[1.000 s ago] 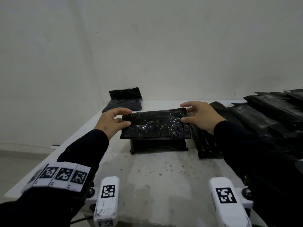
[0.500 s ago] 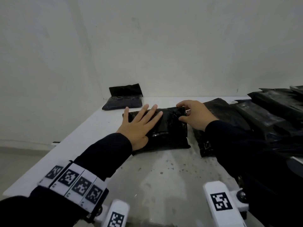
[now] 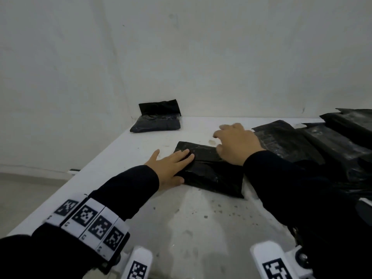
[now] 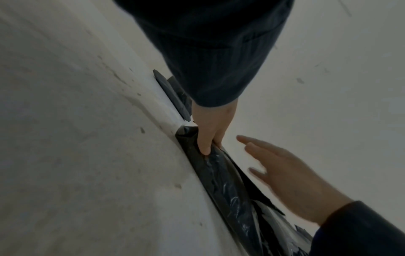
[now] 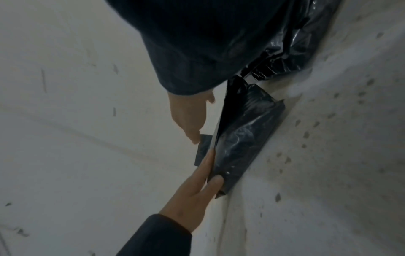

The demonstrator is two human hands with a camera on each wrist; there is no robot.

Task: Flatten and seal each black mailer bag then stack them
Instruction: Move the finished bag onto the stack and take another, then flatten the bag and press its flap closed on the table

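Note:
A black mailer bag (image 3: 211, 174) lies flat on the white table (image 3: 181, 222) in front of me. My left hand (image 3: 175, 162) presses on the bag's left end with straight fingers; the left wrist view shows its fingertips (image 4: 206, 149) pushing into the plastic (image 4: 221, 175). My right hand (image 3: 233, 139) hovers over the bag's far right end with relaxed, slightly bent fingers and holds nothing. In the right wrist view the right hand (image 5: 188, 119) stands just clear of the bag (image 5: 245, 135), and the left hand (image 5: 203, 180) lies along the bag's end.
Another black mailer bag (image 3: 157, 121) with its flap standing up sits at the table's far left corner by the wall. A pile of black bags (image 3: 326, 141) fills the right side. The table's left edge (image 3: 66, 186) runs close to my left arm.
My left hand has slid leftwards across the bag to its left end. My right hand has let go of the bag's far right corner and lifted off it.

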